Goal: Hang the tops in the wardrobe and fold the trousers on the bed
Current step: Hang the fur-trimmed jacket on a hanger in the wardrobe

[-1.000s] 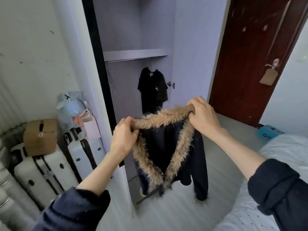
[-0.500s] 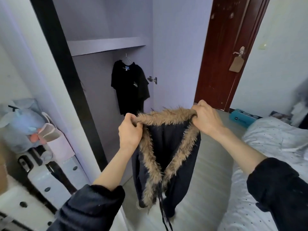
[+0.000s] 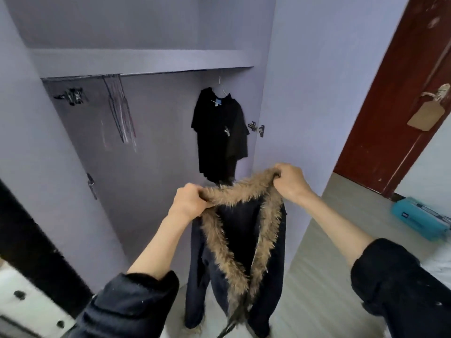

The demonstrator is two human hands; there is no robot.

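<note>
Before the wardrobe [image 3: 151,167] | left hand [image 3: 189,202], right hand [image 3: 290,182] each grip jacket [image 3: 244,252] fur collar

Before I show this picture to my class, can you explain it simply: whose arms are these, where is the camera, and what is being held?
There is no machine here. A person wears a wide-angle camera on the head, looking forward and down, so the arms you see are that person's own.

The left hand and the right hand each grip the fur-trimmed collar of a dark jacket, which hangs down freely between them above the floor.

In front stands an open wardrobe. On its rail hang a black T-shirt on a hanger and a bunch of empty hangers. A dark red door is to the right, with a blue box on the floor near it.
</note>
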